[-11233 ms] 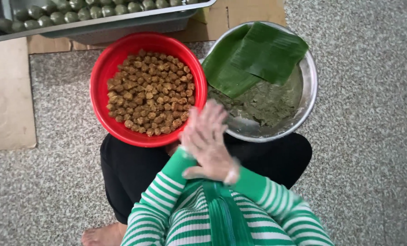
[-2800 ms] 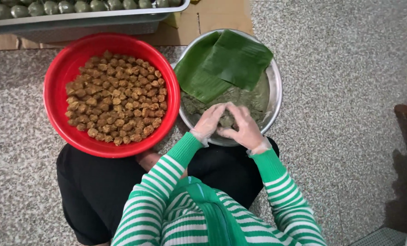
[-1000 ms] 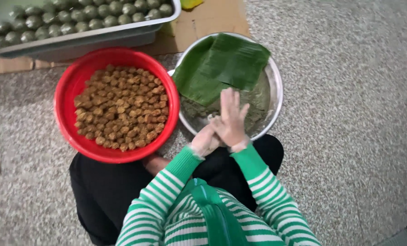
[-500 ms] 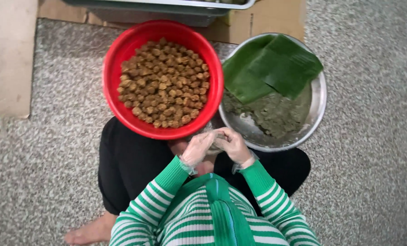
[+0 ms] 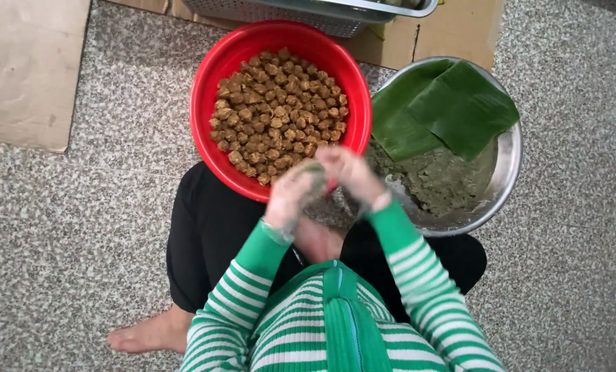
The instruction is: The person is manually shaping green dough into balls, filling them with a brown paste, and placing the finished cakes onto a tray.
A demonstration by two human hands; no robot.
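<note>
Speckled stone floor (image 5: 80, 227), cardboard (image 5: 25, 69), hands (image 5: 322, 182) w/ dough

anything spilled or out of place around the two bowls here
Nothing stands out. The brown balls sit inside the red bowl, the green dough and leaves stay in the metal bowl, and no spill shows on the floor. Both hands are blurred.

Both hands (image 5: 325, 186) blurred; grey crate (image 5: 308, 10) cut off above.

Basin (image 5: 204, 103) left of bowl (image 5: 511, 172)
</note>
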